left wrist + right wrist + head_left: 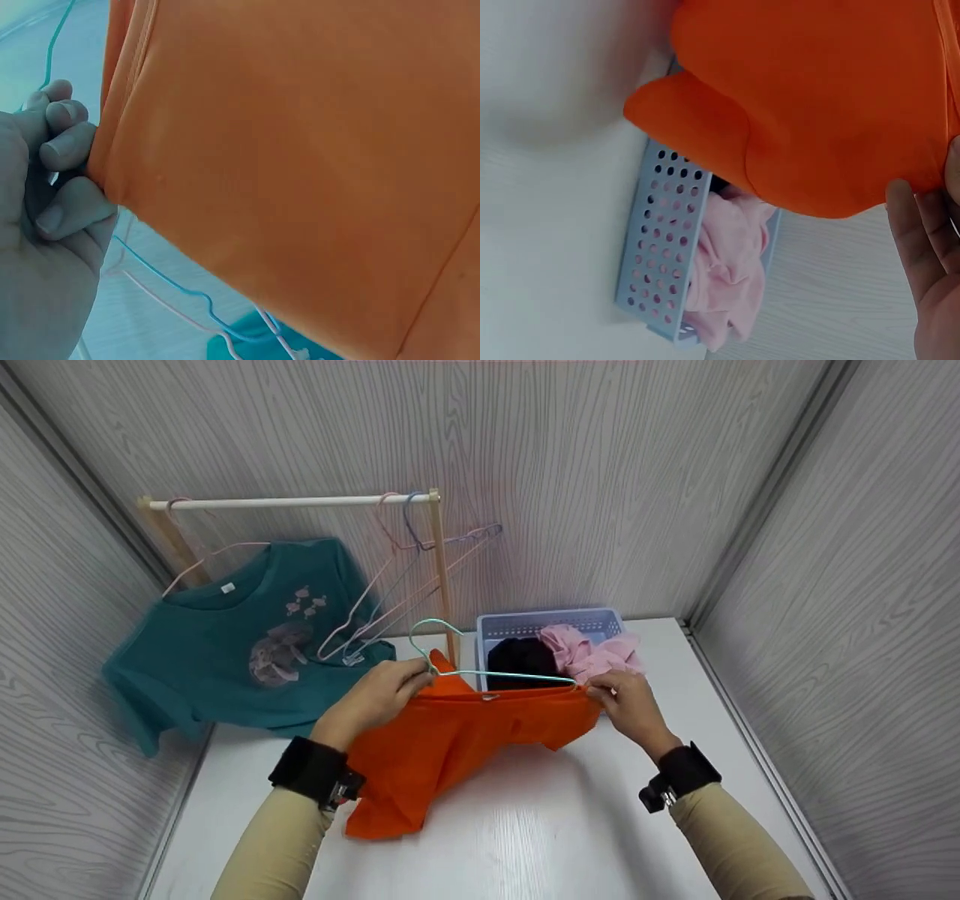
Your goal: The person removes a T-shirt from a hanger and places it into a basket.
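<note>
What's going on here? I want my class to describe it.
A person holds an orange garment above the table, with a mint hanger along its top edge. The left hand pinches the garment beside the hanger's hook; the right hand pinches it near the hanger's far end. At the left, a teal shirt hangs on the rack. Black cloth and pink cloth lie in the basket behind.

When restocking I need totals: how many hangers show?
4: turquoise hanger at the orange garment; pink hanger in the teal T-shirt; empty pink hanger and blue hanger on the rail. Others may be hidden.
</note>
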`<move>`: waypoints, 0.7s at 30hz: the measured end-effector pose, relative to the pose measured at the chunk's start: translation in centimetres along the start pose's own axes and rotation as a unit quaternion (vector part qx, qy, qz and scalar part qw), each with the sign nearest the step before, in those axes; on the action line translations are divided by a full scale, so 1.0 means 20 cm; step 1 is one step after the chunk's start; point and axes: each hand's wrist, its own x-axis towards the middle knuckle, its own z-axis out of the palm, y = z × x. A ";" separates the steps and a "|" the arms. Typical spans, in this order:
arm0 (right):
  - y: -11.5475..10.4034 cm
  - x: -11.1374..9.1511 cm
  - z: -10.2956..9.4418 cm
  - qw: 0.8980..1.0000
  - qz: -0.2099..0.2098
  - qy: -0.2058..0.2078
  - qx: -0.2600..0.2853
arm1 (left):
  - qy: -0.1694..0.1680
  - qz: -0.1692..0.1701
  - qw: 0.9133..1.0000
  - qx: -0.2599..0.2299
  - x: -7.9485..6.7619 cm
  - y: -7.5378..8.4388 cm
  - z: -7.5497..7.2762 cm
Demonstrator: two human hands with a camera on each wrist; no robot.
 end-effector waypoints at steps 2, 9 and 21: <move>0.01 -0.02 0.01 1.000 0.017 -0.021 0.007 | -0.001 0.000 1.000 -0.006 -0.01 -0.01 0.00; -0.10 -0.01 0.11 0.992 0.024 -0.069 0.103 | 0.008 0.015 1.000 -0.022 0.03 0.05 -0.01; -0.31 0.01 0.35 0.977 0.014 -0.138 0.163 | 0.006 0.017 0.997 -0.074 0.22 0.20 0.05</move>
